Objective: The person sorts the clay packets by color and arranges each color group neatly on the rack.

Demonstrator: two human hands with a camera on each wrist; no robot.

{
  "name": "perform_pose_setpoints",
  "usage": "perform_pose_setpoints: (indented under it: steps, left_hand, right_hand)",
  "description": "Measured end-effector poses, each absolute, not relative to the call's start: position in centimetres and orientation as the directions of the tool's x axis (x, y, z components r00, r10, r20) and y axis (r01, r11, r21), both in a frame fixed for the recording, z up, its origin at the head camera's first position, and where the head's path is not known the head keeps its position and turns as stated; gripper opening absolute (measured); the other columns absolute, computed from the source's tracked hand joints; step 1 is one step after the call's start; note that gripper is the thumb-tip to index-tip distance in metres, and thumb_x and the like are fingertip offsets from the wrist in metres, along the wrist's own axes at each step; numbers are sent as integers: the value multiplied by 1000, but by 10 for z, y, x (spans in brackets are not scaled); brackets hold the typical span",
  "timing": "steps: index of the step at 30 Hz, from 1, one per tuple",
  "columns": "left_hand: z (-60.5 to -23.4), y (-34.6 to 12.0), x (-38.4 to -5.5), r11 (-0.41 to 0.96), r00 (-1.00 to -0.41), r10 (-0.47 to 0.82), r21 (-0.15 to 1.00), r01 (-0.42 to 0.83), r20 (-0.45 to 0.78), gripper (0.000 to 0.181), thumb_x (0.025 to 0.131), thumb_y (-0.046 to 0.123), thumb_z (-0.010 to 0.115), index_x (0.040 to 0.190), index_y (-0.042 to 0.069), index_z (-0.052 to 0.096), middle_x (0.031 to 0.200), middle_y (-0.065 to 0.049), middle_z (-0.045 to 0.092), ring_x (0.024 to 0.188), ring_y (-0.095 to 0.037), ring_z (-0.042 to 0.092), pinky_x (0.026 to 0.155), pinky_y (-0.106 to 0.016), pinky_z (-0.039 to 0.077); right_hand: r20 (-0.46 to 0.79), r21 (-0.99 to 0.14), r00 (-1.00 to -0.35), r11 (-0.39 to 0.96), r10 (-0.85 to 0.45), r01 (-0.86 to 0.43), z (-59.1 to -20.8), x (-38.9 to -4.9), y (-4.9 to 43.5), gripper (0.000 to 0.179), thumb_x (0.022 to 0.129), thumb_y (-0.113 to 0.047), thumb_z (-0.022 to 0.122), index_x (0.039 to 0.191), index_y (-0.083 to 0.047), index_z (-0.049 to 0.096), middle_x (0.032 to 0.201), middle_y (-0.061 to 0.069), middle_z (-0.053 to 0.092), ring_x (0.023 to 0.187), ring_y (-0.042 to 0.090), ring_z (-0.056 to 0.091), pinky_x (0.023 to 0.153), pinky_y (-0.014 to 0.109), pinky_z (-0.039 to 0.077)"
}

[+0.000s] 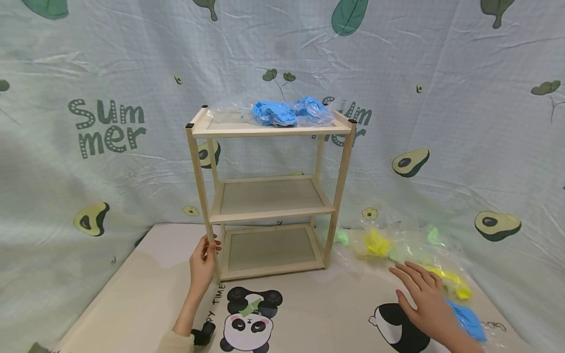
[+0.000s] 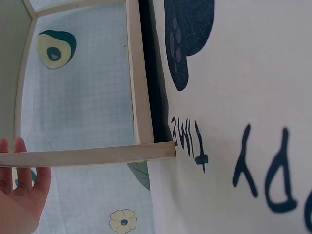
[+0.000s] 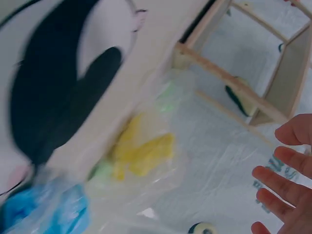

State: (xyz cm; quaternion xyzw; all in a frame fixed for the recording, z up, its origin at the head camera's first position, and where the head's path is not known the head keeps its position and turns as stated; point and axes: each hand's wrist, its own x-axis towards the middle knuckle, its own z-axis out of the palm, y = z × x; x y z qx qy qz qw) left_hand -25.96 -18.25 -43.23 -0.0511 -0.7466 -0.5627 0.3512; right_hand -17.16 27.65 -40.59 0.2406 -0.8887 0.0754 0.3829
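Observation:
A three-tier wooden shelf rack (image 1: pixel 271 214) stands upright on the table, its posts tipped with black caps. My left hand (image 1: pixel 203 262) grips the rack's front left post low down; in the left wrist view its fingers (image 2: pixel 33 183) curl round the wooden post (image 2: pixel 92 157). Over the right side of the table my right hand (image 1: pixel 425 299) hovers with spread fingers and holds nothing. Near it lie clear plastic bags with yellow bundles (image 1: pixel 377 243) and a blue bundle (image 1: pixel 469 321). The right wrist view shows the yellow bundle (image 3: pixel 141 151), somewhat blurred.
Blue bundles in clear plastic (image 1: pixel 275 113) lie on the rack's top tier. Pale green bundles (image 1: pixel 434 236) lie among the bags at right. A printed tablecloth (image 1: pixel 318 314) with pandas covers the table; a patterned curtain (image 1: pixel 463 162) hangs behind.

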Motion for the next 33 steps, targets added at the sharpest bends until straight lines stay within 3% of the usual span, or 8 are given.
perform_pose_setpoints:
  steps: [4,8,10,12,18,21,27,33]
  left_hand:
    - [-429,-181,-257,372,-748,-329,807,459,577,19,90,3,46,105,-2,56,81,-5,59,72,2,56,62,-20,47]
    - [-418,-177,-249,376,-738,-329,799,470,589,17,88,-2,47,103,-6,56,79,-8,59,70,0,56,61,-20,47]
    - [-412,-175,-244,378,-735,-326,795,475,595,17,88,-4,46,102,-9,55,80,-17,60,70,0,56,60,-20,46]
    - [-407,-174,-240,386,-732,-319,788,479,602,17,88,-4,46,102,-11,54,83,-24,59,70,1,55,60,-18,46]
    - [-405,-174,-239,376,-736,-312,790,485,600,18,88,-4,46,103,-11,53,84,-26,59,71,1,55,62,-17,46]
    - [-405,-175,-239,377,-738,-312,791,482,598,18,88,-4,46,103,-11,54,84,-26,59,71,1,55,62,-17,46]
    - [-403,-174,-238,389,-737,-313,789,476,599,19,88,-4,47,104,-12,53,84,-26,60,71,0,55,62,-20,47]
    - [-405,-173,-237,394,-743,-308,790,469,595,18,88,-4,46,103,-11,54,84,-25,60,71,-2,56,62,-23,48]
  right_hand:
    - [662,60,-664,908,-348,-415,-417,-160,302,62,92,-53,13,115,-11,52,110,12,54,105,28,38,78,47,25]
    - [587,74,-754,947,-295,-313,-425,-147,326,44,86,-44,53,115,-11,50,110,10,53,102,27,40,76,48,28]
    - [557,92,-785,960,-271,-266,-427,-142,337,51,73,-33,69,115,-12,49,109,9,54,101,26,42,75,49,30]
    - [540,102,-806,969,-243,-225,-431,-138,346,57,68,-30,73,115,-11,48,107,8,55,98,26,43,74,50,30]
    - [395,124,-912,990,-109,-65,-441,-133,370,59,63,-28,75,113,-10,49,107,10,54,98,30,44,74,57,31]
    - [295,160,-955,987,-40,8,-447,-137,380,57,67,-34,73,113,-9,50,109,14,54,100,33,44,77,62,30]
    - [272,222,-962,973,2,65,-464,-141,396,54,71,-48,67,110,-14,54,110,16,54,99,33,45,77,64,32]
    - [158,242,-987,969,8,46,-481,-144,406,72,71,-72,47,119,-19,46,116,16,50,100,34,47,78,67,31]
